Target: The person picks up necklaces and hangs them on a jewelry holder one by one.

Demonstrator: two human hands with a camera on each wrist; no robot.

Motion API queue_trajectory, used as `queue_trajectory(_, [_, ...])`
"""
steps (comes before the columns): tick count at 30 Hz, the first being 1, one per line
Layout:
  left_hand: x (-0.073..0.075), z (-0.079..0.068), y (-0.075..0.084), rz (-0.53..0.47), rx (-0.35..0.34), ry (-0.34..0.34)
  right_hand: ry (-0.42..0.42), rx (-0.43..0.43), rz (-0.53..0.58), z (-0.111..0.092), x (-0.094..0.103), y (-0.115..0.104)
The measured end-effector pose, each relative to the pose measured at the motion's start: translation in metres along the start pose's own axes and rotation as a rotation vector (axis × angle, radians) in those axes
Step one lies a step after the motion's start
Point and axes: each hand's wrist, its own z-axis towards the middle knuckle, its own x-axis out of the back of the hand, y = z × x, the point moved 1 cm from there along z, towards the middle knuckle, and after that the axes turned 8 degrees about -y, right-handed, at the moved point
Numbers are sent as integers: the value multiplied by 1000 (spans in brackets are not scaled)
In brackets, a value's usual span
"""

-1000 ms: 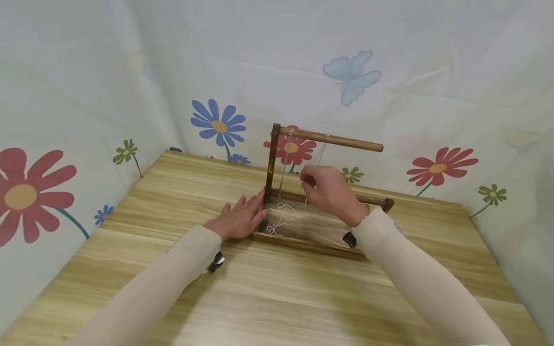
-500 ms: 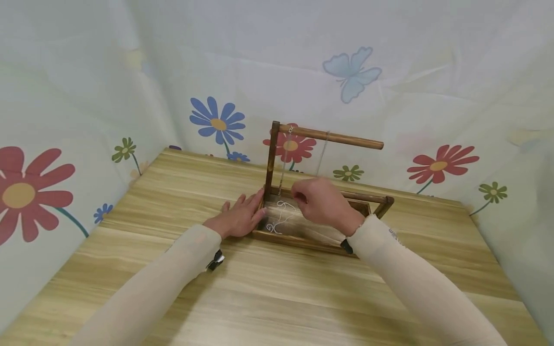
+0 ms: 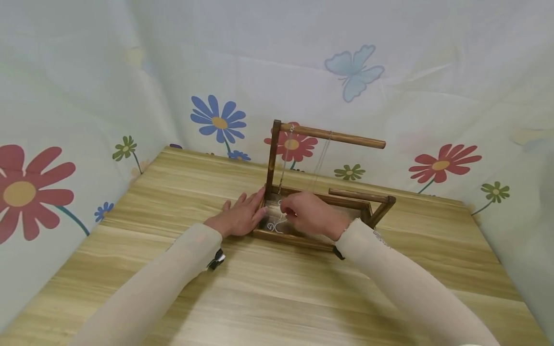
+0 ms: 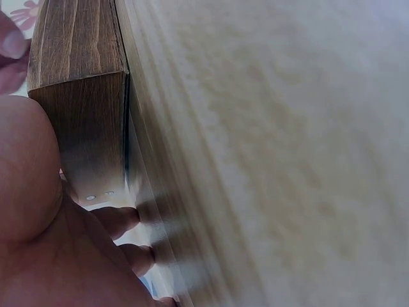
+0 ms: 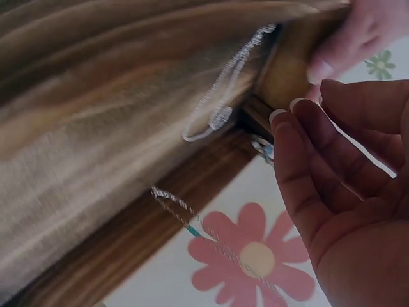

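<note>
A dark wooden jewelry stand [image 3: 271,158] rises from a shallow wooden tray [image 3: 298,239]. From its upper bar [image 3: 359,141] hang two thin silver necklaces, the left one [image 3: 284,163] and a doubled strand [image 3: 321,158] to its right. Another silver chain [image 5: 220,117] lies loose on the tray floor at the left end. My left hand [image 3: 238,218] rests flat against the tray's left end, fingers spread. Over the tray my right hand [image 3: 316,214] hovers near the loose chain. Its fingers [image 5: 291,173] are loosely bent, with nothing visible between them and the thumb.
A shorter lower bar [image 3: 363,196] juts over the tray's back right, carried by a slanted post [image 3: 382,213]. All stands on a wood-grain table [image 3: 277,293]. Behind it hangs a flower-print cloth backdrop [image 3: 277,62].
My right hand has left the hanging right necklace and moved down and left over the tray toward the loose chain. The left hand has stayed in place.
</note>
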Motion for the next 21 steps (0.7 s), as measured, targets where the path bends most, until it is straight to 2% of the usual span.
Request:
queue_trajectory(6, [-1,3,0,6,3,-5,-77,-23,31,14,-12,8])
queue_trajectory(13, [-4,10,-5,28,10,-22,-178,-68,-15,28,-21,14])
queue_trajectory(21, [-2,6,-6,9,6,-24,-271,-86,-128,42,-28,14])
